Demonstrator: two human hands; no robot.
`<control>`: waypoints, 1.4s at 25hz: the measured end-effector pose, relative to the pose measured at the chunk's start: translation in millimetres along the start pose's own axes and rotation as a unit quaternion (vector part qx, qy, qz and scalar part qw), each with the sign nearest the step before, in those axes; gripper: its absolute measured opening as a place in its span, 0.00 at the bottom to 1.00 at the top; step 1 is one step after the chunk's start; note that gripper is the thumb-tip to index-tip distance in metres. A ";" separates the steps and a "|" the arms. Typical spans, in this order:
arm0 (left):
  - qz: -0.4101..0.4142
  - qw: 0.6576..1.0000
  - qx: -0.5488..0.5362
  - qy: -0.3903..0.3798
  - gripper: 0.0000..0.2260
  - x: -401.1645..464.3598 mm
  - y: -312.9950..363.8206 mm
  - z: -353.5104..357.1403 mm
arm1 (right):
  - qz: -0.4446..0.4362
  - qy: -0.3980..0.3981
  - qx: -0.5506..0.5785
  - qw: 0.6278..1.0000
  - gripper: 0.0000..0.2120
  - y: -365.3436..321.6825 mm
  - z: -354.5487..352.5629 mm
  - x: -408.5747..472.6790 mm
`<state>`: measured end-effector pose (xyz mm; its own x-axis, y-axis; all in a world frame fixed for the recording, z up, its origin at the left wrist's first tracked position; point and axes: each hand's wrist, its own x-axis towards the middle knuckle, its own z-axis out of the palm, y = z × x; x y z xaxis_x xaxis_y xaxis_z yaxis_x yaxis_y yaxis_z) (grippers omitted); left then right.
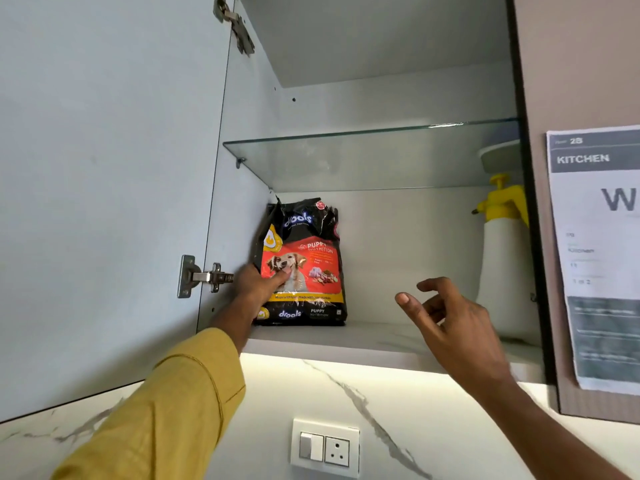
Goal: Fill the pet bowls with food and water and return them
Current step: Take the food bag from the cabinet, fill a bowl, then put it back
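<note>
While L hand (259, 283) grips glossy crinkled bag (301, 265)

The food bag (300, 265) stands on the cabinet's bottom shelf (381, 344) at centre frame, against the left wall. The spray bottle (502, 258) stands far right on that shelf. A glass shelf (374, 157) lies above both.

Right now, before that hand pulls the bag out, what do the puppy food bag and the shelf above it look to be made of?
The black and orange puppy food bag looks like glossy plastic film: it creases and catches glare where the left hand grips it. The clear upper shelf appears to be glass, see-through with a greenish edge, resting on a small metal peg.
</note>
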<state>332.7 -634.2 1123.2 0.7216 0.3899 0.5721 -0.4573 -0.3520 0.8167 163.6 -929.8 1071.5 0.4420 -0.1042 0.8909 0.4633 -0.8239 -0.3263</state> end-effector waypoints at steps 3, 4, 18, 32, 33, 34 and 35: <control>0.023 0.996 0.078 0.033 0.28 -3.6 6.5 -1.4 | 0.005 0.008 -0.006 1.000 0.33 -2.8 -2.0 -1.7; 0.031 0.995 0.089 0.039 0.30 -6.3 7.1 -2.2 | 0.004 0.009 -0.008 1.000 0.32 -3.9 -1.7 -3.1; 0.367 0.914 0.119 0.122 0.22 -186.4 111.3 -210.9 | -0.084 -0.059 0.010 0.995 0.25 -81.2 -72.0 -76.3; 0.181 0.859 0.308 0.366 0.39 -262.2 178.6 -398.2 | -0.051 -0.093 0.093 0.990 0.19 -197.2 -238.7 -207.9; 0.154 0.866 0.298 0.371 0.39 -260.6 180.9 -403.8 | -0.052 -0.090 0.096 0.990 0.18 -201.6 -248.9 -210.3; 0.119 0.878 0.271 0.376 0.39 -260.2 184.4 -409.0 | -0.053 -0.087 0.097 0.990 0.18 -204.7 -258.9 -213.3; 0.080 0.894 0.232 0.375 0.39 -259.1 185.4 -415.3 | -0.053 -0.086 0.098 0.990 0.17 -206.6 -266.5 -217.0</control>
<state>-154.9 -447.2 1157.9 0.0352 0.7027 0.7106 -0.1326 -0.7015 0.7002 -232.8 -885.5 1029.8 0.4998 0.0875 0.8617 0.6470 -0.6992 -0.3043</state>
